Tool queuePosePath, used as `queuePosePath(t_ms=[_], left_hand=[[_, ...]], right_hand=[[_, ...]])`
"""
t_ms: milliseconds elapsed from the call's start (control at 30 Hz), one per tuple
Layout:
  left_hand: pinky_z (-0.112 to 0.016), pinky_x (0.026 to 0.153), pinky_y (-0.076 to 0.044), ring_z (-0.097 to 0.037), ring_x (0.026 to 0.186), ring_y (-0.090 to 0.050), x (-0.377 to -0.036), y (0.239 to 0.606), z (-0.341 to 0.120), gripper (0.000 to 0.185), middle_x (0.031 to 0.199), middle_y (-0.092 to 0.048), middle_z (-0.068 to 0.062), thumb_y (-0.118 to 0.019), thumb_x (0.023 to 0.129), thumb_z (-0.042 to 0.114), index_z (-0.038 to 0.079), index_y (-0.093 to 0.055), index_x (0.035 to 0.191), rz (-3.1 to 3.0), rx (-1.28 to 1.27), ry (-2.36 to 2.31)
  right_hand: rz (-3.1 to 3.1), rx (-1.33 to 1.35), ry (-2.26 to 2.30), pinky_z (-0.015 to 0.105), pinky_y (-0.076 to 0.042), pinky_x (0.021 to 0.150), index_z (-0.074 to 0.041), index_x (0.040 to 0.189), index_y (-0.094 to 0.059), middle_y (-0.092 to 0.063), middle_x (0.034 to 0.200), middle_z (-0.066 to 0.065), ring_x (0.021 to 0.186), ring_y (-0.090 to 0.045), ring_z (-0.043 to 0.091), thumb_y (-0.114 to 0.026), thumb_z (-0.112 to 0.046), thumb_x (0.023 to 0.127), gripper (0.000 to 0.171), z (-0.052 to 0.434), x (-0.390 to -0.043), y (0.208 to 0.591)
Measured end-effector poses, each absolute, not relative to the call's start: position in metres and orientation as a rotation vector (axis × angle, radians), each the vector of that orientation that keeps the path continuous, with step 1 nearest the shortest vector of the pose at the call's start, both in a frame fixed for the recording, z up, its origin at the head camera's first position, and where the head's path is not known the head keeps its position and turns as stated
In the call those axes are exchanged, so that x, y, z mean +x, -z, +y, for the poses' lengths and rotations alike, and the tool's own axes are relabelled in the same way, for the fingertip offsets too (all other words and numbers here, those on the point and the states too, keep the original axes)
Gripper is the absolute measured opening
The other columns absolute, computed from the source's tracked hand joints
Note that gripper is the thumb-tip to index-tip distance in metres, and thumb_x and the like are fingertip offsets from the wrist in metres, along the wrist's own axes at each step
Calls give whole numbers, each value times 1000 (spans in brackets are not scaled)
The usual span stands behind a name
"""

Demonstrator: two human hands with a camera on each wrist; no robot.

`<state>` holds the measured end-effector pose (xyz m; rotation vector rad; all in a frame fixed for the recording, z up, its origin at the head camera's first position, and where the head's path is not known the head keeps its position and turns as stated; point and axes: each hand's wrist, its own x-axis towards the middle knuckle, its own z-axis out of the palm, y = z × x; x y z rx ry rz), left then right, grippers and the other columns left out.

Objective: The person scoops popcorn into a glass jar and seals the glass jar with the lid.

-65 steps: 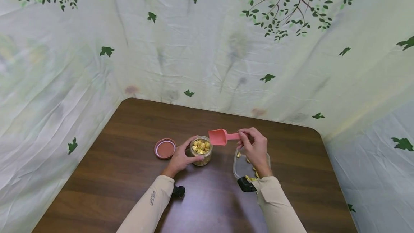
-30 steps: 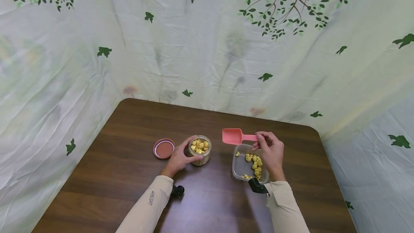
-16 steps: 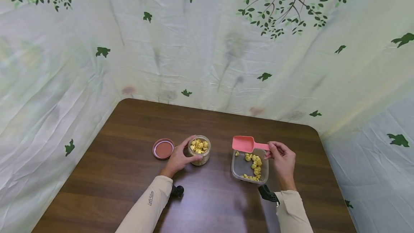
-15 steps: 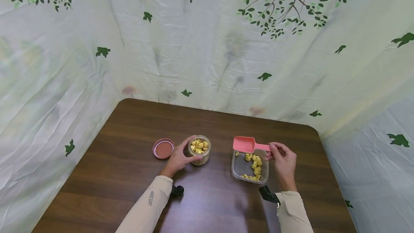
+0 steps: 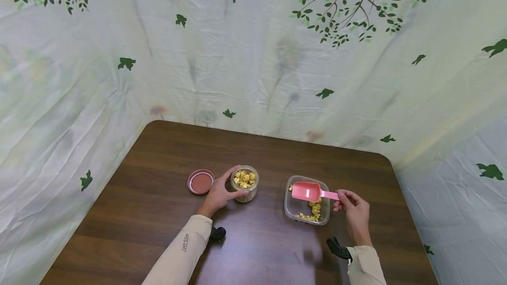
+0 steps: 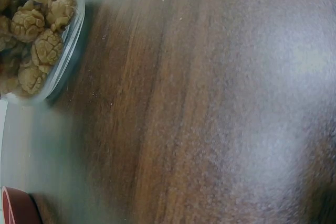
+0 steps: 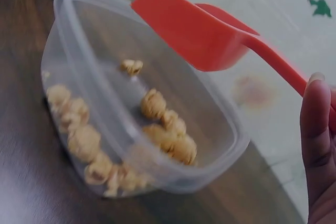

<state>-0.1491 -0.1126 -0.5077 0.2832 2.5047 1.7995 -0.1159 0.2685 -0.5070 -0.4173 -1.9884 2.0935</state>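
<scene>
Plastic scoop (image 5: 306, 191), light and stiff, hangs over the clear tub (image 5: 288, 208) of yellow snack pieces (image 5: 314, 209); right hand (image 5: 354, 211) pinches its thin handle end, the best hold. Left hand (image 5: 217, 195) wraps the smooth, probably slippery jar (image 5: 244, 183) on the table (image 5: 158, 214).

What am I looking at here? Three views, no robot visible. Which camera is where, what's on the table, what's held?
No robot: a person works bare-handed, wearing three cameras. The wide picture comes from the head, looking down at a dark brown wooden table. The two close-ups come from the wrists.

The left hand grips a small clear glass jar filled with yellow puffed snack pieces; its round reddish-brown lid lies beside it.

The right hand pinches the handle of a pink plastic scoop, held over a clear plastic tub with more pieces inside. The right wrist view shows the scoop above those pieces, not touching them.
</scene>
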Motion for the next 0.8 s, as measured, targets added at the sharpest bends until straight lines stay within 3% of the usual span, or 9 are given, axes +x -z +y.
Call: queuePosePath(t_ms=[267, 533, 800], left_hand=[[-48, 107, -35, -32, 126, -49, -149, 507, -112, 78, 134, -56, -18, -85, 73, 13, 7, -48, 141, 2496, 268, -1798], [-50, 108, -33, -33, 127, -47, -156, 525, -113, 80, 136, -54, -18, -85, 73, 13, 8, -47, 142, 2509, 256, -1793], [-48, 108, -33, -26, 127, -48, -164, 550, -116, 82, 135, -57, -9, -88, 69, 23, 21, -49, 141, 2496, 234, -1830]], right_hand=[[-1983, -527, -2152, 22, -52, 49, 16, 102, -61, -62, 69, 4, 54, -57, 9, -62, -4, 93, 22, 274, -109, 521], [-2008, -421, -2157, 21, -52, 49, -2, 91, -70, -63, 69, 2, 54, -58, 7, -70, -15, 89, 13, 281, -105, 539], [-2105, -612, -2087, 21, -51, 48, 9, 100, -64, -61, 65, 1, 52, -56, 8, -64, -7, 93, 18, 277, -107, 536]])
